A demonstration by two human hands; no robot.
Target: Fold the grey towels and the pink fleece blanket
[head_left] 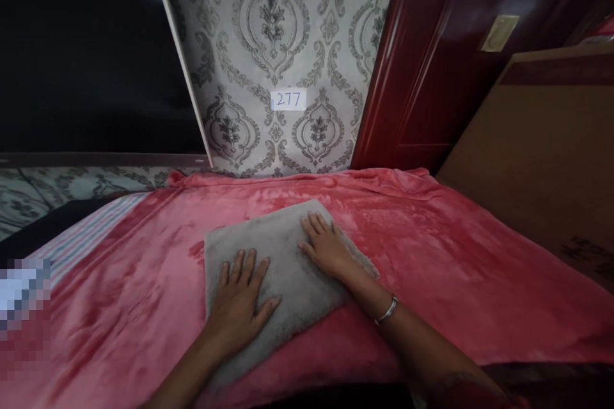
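A grey, plush-looking cloth [288, 262] lies flat and slightly turned on a pink-red fleece blanket [455, 287]. My left hand [242, 300] rests on the left part of the cloth, palm down, fingers spread. On the upper right part of it lies my right hand [329, 246], also palm down with fingers stretched out. A silver bracelet [387, 311] circles my right wrist. Neither hand grips anything. My palms and forearms hide parts of the cloth.
At the back is a patterned wall [271, 45] with a paper label [288, 100] reading 277. A dark screen [91, 57] stands at left. On the right are a dark red door [422, 64] and a large cardboard box [542, 160]. Striped fabric [91, 230] shows at the blanket's left.
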